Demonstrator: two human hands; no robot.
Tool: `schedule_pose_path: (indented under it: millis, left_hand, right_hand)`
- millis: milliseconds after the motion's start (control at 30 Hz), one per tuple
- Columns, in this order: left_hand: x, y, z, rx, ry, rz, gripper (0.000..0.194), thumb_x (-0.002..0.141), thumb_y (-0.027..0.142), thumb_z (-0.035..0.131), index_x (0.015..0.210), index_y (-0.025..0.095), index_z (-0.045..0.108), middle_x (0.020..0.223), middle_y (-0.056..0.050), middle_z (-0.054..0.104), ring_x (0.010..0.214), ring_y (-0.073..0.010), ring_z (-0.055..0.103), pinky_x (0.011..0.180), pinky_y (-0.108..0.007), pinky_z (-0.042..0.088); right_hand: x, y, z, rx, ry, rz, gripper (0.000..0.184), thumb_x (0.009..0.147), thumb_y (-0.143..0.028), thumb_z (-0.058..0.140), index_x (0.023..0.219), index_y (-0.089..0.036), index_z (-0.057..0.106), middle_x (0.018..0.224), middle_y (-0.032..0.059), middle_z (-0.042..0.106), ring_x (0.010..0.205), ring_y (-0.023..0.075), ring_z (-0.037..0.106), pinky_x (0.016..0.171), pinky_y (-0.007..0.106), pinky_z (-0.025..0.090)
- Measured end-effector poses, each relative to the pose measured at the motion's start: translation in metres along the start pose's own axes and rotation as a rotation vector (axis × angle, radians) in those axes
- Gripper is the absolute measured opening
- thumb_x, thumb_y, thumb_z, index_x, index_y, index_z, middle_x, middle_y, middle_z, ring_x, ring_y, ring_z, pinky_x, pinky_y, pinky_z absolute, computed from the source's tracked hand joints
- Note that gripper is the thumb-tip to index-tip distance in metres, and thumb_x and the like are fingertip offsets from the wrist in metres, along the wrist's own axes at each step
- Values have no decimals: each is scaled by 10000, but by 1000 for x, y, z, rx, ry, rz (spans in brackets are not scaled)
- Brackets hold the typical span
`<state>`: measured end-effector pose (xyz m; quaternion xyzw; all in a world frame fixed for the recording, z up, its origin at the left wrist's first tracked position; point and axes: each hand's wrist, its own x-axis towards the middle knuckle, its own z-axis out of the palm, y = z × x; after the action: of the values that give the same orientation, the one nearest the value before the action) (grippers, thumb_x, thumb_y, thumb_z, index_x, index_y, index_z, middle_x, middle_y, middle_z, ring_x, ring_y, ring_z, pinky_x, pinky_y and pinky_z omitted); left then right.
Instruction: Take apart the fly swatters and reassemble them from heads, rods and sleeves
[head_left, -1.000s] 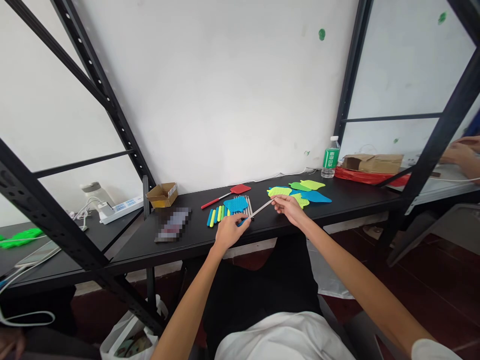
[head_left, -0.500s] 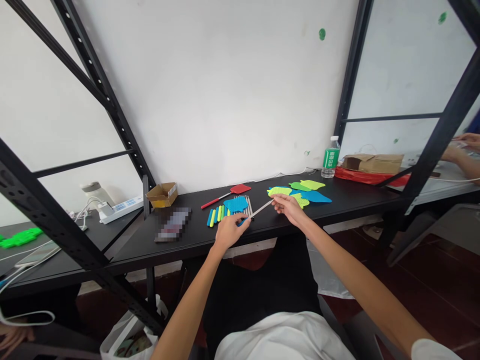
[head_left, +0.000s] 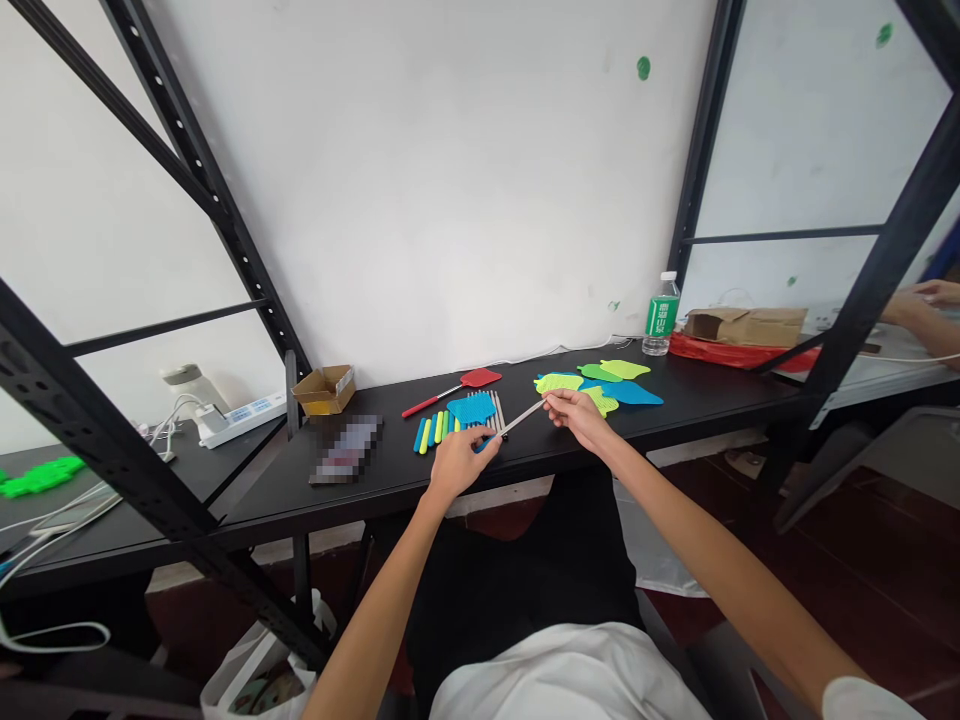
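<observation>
Between my hands slants a metal rod with a blue handle [head_left: 523, 413], much like the shaft of a fly swatter. My left hand [head_left: 461, 462] is closed round its blue handle end, mostly hidden by the fingers. At the other end, my right hand [head_left: 576, 415] pinches the rod's tip. Just beyond my left hand lie several rods with blue and yellow-green handles [head_left: 433, 430], side by side, with a blue swatter head [head_left: 472, 408] on top of them. Yellow-green swatter heads [head_left: 559, 382] and a blue one [head_left: 634, 392] lie in a pile past my right hand.
A red fly swatter [head_left: 442, 393] lies behind the rods. To the left are a small cardboard box [head_left: 324, 390] and a pixelated flat object [head_left: 349, 450]. A water bottle [head_left: 661, 315] stands at the back right. Black shelf posts [head_left: 225, 220] flank the table; another person's hand [head_left: 926, 305] shows at far right.
My hands and the rod hold the same position throughout. At the far right the other person's hands have shifted slightly; at the lower left a person's hand has gone almost out of view.
</observation>
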<state>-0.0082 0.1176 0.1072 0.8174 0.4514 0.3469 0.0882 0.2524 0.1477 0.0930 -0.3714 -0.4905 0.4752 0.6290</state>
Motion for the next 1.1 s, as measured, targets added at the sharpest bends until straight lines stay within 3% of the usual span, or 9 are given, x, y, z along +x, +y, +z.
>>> schedule_pose_path:
  millis: [233,433,600,1100]
  left_hand:
    - [0,1,0,-2,0,8,408,927,534,483,980,236,756,681,1,656,610,-149,560,558,-256,327]
    - [0,1,-1,1,-3,1,396,924,525,488,985,243,758,652,8,629,595,-146,547,545,-253,318]
    - [0,0,-1,2,-4,-2,388,923,518,489,980,244,758,651,10,627,592,-143,537,543,-254,306]
    - [-1,1,-1,5,-8,-6,401,924,520,479,988,237,756,662,0,641,603,-152,550,551,-256,320]
  right_hand:
    - [-1,-1,1,-21,-1,-9,318,675,-461,829,767,-177,719,754,36,654,598,107,537,503,238,385]
    - [-1,-3,0,50,-7,21,316,685,-378,802,932,-190,743,791,51,694,604,122,568,508,242,399]
    - [-1,-2,0,58,-4,23,249,669,-335,798,854,-179,736,782,45,686,599,111,565,502,232,397]
    - [-1,-2,2,35,23,22,292,653,-387,834,838,-181,740,779,43,675,600,111,557,492,234,388]
